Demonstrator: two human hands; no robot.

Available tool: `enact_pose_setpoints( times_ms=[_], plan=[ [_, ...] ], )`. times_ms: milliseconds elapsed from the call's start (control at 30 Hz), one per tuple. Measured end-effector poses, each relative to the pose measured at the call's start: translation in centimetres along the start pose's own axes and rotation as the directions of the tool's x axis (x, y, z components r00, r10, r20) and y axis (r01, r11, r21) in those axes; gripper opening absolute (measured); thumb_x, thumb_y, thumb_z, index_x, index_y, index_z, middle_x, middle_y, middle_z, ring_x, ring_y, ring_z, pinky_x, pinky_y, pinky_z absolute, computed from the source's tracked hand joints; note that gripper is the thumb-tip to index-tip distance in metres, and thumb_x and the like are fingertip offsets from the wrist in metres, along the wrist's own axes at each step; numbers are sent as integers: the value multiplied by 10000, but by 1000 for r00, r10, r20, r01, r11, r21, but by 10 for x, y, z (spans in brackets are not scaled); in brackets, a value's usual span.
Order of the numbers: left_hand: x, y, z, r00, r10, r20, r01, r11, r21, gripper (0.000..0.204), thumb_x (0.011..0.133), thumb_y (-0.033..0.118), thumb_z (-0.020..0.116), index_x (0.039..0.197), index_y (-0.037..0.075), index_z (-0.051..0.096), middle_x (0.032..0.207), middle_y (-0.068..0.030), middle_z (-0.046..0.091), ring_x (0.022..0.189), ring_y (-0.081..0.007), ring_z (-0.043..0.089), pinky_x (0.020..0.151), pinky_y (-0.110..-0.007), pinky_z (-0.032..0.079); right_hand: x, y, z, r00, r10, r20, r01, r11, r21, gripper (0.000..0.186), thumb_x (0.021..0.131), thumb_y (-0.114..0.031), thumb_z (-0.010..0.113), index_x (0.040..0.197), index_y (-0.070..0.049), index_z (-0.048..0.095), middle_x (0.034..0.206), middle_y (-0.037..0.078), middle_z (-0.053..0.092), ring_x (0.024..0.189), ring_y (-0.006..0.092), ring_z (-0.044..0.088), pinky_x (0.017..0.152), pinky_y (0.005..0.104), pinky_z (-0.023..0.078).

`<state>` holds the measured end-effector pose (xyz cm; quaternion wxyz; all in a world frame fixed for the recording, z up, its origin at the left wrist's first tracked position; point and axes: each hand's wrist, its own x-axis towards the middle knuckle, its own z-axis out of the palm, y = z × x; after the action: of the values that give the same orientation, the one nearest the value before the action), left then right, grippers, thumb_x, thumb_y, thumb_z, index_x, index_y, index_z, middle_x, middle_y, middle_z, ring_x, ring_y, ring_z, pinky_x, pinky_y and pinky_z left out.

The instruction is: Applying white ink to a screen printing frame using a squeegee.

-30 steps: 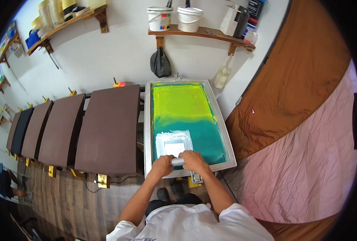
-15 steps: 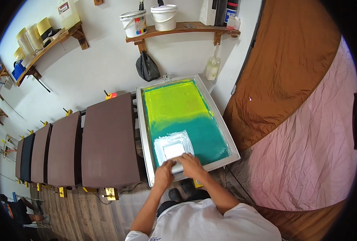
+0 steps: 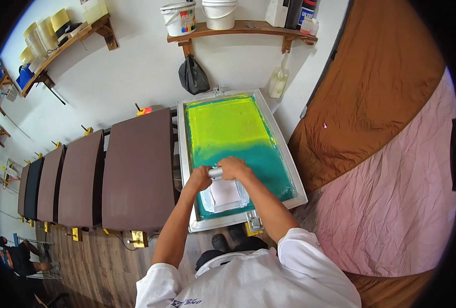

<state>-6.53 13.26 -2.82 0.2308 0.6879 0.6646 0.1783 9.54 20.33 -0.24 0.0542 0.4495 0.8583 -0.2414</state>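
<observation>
Both of my hands grip a short pale squeegee (image 3: 215, 173). My left hand (image 3: 200, 178) is closed around its left end, and my right hand (image 3: 233, 168) around its right part. The squeegee stands at the far edge of a pale window (image 3: 224, 195) in the screen, with white ink (image 3: 242, 194) smeared around it. This window lies in the near left part of a silver-framed printing screen (image 3: 183, 149). Yellow-green coating (image 3: 223, 120) covers the far half of the mesh, teal coating (image 3: 264, 172) the near half. My fingers hide the squeegee's blade.
A row of brown padded platens (image 3: 138, 172) stretches left of the screen. Brown fabric (image 3: 377, 77) and pink fabric (image 3: 392, 205) hang at right. A wooden shelf (image 3: 243, 32) holds white buckets (image 3: 179, 19), with a black bag (image 3: 193, 74) below. Another person (image 3: 25, 256) is at far left.
My hands and the squeegee have moved away from me, from the near edge of the window to its far edge. My arms are more stretched out, and the view has shifted slightly.
</observation>
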Motion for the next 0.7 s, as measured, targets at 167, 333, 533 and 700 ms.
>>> enact_pose_setpoints(
  times_ms=[167,333,533,700],
  plan=[
    [2,-3,6,1000,27,-11,-26,997,71,298,689,-37,592,940,61,719,865,-233,691,829,-417,676,764,-476,555,1,-2,1,997,62,43,-63,998,7,339,680,-122,675,1009,-177,735,1010,128,723,980,341,683,859,453,529],
    [-25,0,29,994,-24,-111,17,998,-63,424,706,-80,576,1057,110,720,934,-219,696,872,-414,673,788,-479,548,-24,-3,19,999,16,-27,-15,999,48,406,682,-52,649,1066,-168,710,1075,119,688,1041,349,637,875,452,530],
    [-55,24,32,987,-64,-148,42,989,-144,465,719,-102,565,1116,105,695,902,-252,680,866,-444,657,787,-490,538,-54,-4,36,989,-13,-147,17,999,32,418,689,-15,665,1090,-128,702,1106,146,648,1086,356,596,891,464,523],
    [-75,33,35,985,-81,-151,59,987,-148,412,744,-89,573,1103,79,688,918,-246,691,861,-426,675,784,-492,551,-72,-8,46,983,-27,-180,39,997,61,428,688,9,643,1100,-94,699,1116,153,648,1063,368,589,924,447,507]
  ],
)
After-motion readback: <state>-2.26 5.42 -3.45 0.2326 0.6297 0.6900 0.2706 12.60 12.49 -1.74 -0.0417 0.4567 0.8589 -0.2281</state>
